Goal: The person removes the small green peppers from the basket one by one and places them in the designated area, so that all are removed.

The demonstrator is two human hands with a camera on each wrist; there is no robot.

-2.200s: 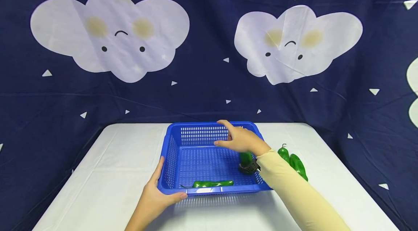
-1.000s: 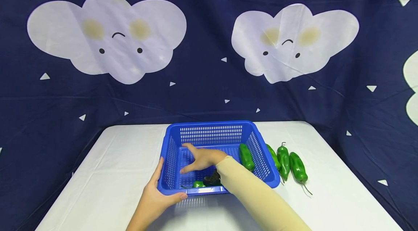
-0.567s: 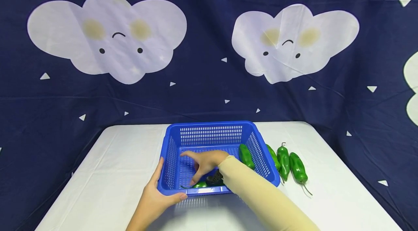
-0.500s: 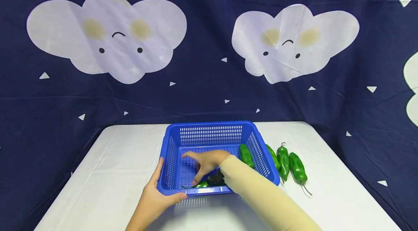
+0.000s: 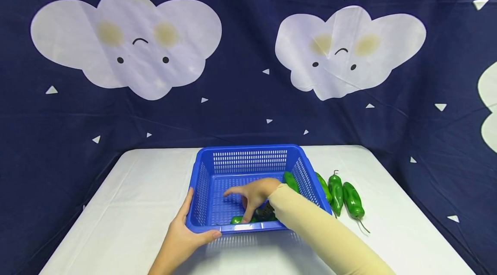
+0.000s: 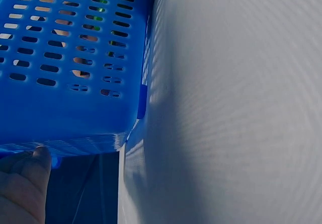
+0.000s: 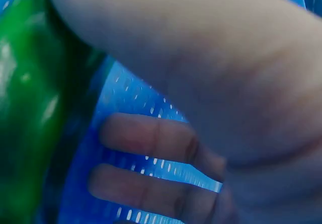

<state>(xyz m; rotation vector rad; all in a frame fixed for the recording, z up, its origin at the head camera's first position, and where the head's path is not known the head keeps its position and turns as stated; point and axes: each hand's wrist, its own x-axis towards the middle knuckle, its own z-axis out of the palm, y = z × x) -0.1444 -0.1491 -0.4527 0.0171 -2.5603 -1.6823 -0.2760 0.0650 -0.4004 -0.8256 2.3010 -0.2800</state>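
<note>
Green pepper [image 5: 236,220] below right grip [image 5: 254,193], at thumb, inside blue basket [image 5: 248,148].

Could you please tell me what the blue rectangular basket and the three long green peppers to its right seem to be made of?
The blue rectangular basket looks like moulded plastic, semi-glossy, given its even slots and the rim's highlight. The three long green peppers look smooth and glossy, with bright highlights; real flesh or plastic imitation, I cannot tell.
</note>
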